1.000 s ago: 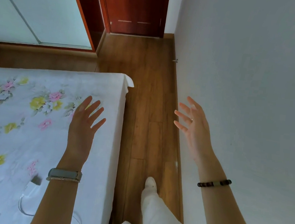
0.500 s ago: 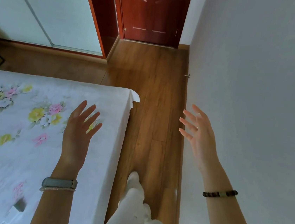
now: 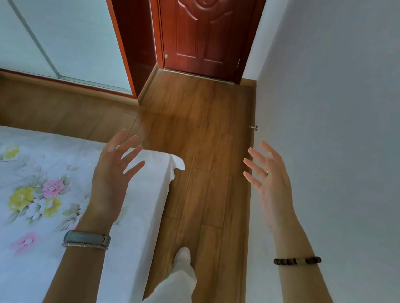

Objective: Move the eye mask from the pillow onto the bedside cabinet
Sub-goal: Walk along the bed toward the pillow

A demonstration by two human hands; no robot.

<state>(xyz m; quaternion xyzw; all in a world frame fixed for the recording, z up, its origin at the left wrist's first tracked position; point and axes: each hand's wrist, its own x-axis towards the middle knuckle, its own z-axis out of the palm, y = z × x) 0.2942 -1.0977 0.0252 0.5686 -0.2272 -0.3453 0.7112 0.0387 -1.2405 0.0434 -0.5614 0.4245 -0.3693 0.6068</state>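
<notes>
No eye mask, pillow or bedside cabinet shows in this view. My left hand point(image 3: 114, 174) hangs over the corner of the bed point(image 3: 25, 206), fingers spread and empty, a grey watch band on its wrist. My right hand point(image 3: 268, 184) is raised beside the white wall, fingers apart and empty, with a ring on one finger and a dark bead bracelet on the wrist. The bed carries a white sheet printed with pink and yellow flowers.
A narrow strip of wooden floor point(image 3: 203, 176) runs between the bed and the white wall point(image 3: 344, 143) toward a shut red-brown door point(image 3: 203, 27). A sliding wardrobe panel point(image 3: 46, 21) stands at the left. My white-trousered leg point(image 3: 179, 281) steps along the floor strip.
The view has tilted up and moved forward along the bed. More of the door shows and the bed corner sits lower in view. Both hands stay open and empty, now raised higher.
</notes>
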